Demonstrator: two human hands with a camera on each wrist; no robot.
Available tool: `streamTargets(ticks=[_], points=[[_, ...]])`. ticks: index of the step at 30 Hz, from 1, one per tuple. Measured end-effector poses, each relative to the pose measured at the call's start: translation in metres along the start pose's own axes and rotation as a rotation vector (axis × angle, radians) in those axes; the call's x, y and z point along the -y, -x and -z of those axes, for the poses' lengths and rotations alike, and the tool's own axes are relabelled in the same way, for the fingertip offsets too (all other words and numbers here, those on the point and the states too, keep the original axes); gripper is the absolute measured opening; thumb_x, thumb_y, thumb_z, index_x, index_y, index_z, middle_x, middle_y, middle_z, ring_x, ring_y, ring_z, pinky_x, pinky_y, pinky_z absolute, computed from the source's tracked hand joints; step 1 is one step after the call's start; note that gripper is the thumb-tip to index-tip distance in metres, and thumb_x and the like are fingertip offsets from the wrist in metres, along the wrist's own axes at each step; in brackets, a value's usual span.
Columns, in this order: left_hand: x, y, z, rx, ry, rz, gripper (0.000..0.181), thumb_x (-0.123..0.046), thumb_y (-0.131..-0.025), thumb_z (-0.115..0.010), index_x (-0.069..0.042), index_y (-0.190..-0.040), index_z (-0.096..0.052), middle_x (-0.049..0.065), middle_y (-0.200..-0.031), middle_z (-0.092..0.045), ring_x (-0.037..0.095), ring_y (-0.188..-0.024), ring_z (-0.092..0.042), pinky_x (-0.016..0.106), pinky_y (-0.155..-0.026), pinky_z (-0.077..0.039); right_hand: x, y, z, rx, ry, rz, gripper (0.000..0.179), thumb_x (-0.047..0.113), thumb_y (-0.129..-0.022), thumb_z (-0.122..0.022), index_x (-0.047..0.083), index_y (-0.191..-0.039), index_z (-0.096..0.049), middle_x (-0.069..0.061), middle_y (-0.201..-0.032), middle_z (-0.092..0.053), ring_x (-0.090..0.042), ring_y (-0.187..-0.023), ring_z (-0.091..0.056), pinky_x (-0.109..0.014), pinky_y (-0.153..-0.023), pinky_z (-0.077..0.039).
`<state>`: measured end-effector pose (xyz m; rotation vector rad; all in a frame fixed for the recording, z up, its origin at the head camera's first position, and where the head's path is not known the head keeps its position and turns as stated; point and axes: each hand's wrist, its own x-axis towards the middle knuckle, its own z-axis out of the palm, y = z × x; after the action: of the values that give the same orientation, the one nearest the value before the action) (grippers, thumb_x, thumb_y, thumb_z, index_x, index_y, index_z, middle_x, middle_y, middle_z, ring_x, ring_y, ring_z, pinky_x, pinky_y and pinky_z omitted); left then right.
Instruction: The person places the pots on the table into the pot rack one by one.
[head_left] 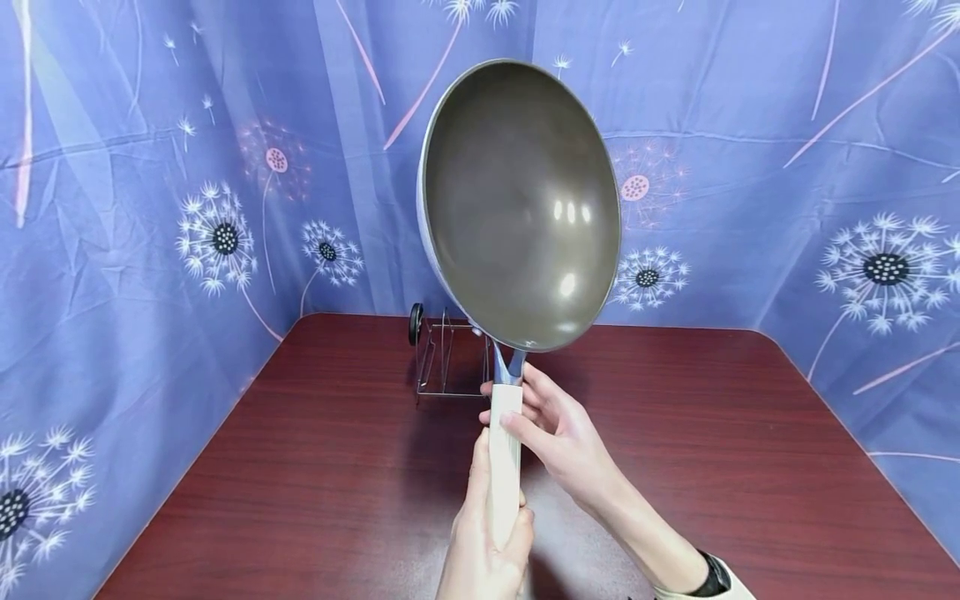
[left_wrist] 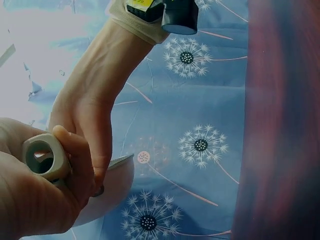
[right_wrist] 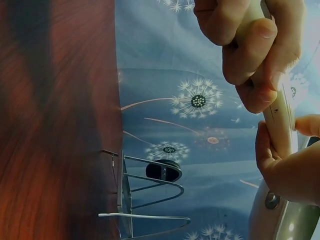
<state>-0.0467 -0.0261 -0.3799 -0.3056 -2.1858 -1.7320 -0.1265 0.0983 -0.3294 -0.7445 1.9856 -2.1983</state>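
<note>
Evidently the pan (head_left: 517,208) is up in the air above the table (head_left: 315,467), tilted so that its brown inside faces the head camera, with a few small bright glints on it. Its cream handle (head_left: 505,450) points down toward the person. The left hand (head_left: 486,546) grips the lower part of the handle, its fingers wrapped round; the left wrist view shows the hollow end poking out of the fist. Just above, the right hand (head_left: 558,429) pinches the top of the handle, thumb across the front and fingers bent behind. A light cuff (head_left: 738,587) and a black band (head_left: 712,575) circle the right wrist. Underneath, the table is dark red with a streaky wood grain and rounded far corners; pale glare lies on its near middle, and a soft shadow falls left of the handle. Toward the back stands a wire rack (head_left: 456,393), partly behind the pan, with a black disc (head_left: 416,324) at its upper left. Blue cloth (head_left: 720,208) hangs on the left, back and right, creased and printed with white dandelions (head_left: 225,239) and pink stems.
</note>
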Motion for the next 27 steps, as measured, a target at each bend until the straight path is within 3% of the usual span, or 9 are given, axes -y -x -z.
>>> streamTargets(ticks=[4, 9, 15, 20, 24, 27], points=[[0.003, 0.001, -0.001, -0.088, -0.104, -0.077, 0.091, 0.005, -0.076, -0.069, -0.014, -0.156, -0.03, -0.001, -0.108, -0.068, 0.007, -0.095, -0.061, 0.025, -0.08, -0.053, 0.001, -0.004, -0.005, 0.009, -0.014, 0.003, 0.057, 0.004, -0.097, -0.059, 0.007, -0.149, -0.036, -0.014, -0.135, -0.061, -0.022, -0.109, -0.07, -0.028, -0.089, -0.057], [0.004, 0.0, 0.001, -0.153, -0.207, -0.108, 0.095, 0.005, -0.073, -0.07, -0.016, -0.156, -0.03, 0.006, -0.132, -0.063, 0.013, -0.106, -0.062, 0.027, -0.084, -0.053, 0.001, -0.009, -0.009, 0.037, -0.006, 0.024, 0.063, 0.002, -0.095, -0.061, 0.011, -0.152, -0.035, -0.016, -0.136, -0.059, -0.021, -0.109, -0.069, -0.029, -0.087, -0.057], [0.004, -0.003, 0.004, -0.212, -0.256, -0.166, 0.096, 0.008, -0.07, -0.071, -0.014, -0.155, -0.032, 0.011, -0.138, -0.06, 0.019, -0.114, -0.064, 0.026, -0.088, -0.052, -0.002, -0.015, -0.013, 0.066, 0.0, 0.042, 0.071, -0.001, -0.091, -0.065, 0.017, -0.152, -0.036, -0.014, -0.136, -0.06, -0.026, -0.11, -0.068, -0.031, -0.085, -0.058], [0.005, -0.003, 0.004, -0.234, -0.282, -0.152, 0.098, 0.009, -0.07, -0.072, -0.017, -0.156, -0.031, 0.007, -0.138, -0.059, 0.019, -0.116, -0.062, 0.025, -0.091, -0.051, -0.006, -0.02, -0.015, 0.095, -0.012, 0.077, 0.072, -0.003, -0.089, -0.065, 0.015, -0.153, -0.036, -0.015, -0.136, -0.059, -0.022, -0.11, -0.068, -0.031, -0.083, -0.059], [0.003, -0.002, 0.005, -0.226, -0.257, -0.08, 0.097, 0.009, -0.072, -0.071, -0.022, -0.155, -0.032, 0.002, -0.126, -0.061, 0.004, -0.079, -0.066, 0.027, -0.073, -0.053, -0.01, -0.023, -0.016, 0.117, -0.068, 0.063, 0.072, -0.005, -0.09, -0.062, 0.017, -0.153, -0.035, -0.017, -0.14, -0.056, -0.024, -0.114, -0.067, -0.03, -0.086, -0.058], [0.001, -0.003, 0.007, -0.221, -0.239, -0.036, 0.096, 0.008, -0.072, -0.071, -0.024, -0.155, -0.033, 0.0, -0.126, -0.06, 0.001, -0.078, -0.063, 0.028, -0.072, -0.052, -0.014, -0.026, -0.016, 0.146, -0.121, 0.067, 0.072, -0.005, -0.091, -0.061, 0.017, -0.154, -0.034, -0.019, -0.143, -0.054, -0.029, -0.12, -0.064, -0.03, -0.088, -0.056]])
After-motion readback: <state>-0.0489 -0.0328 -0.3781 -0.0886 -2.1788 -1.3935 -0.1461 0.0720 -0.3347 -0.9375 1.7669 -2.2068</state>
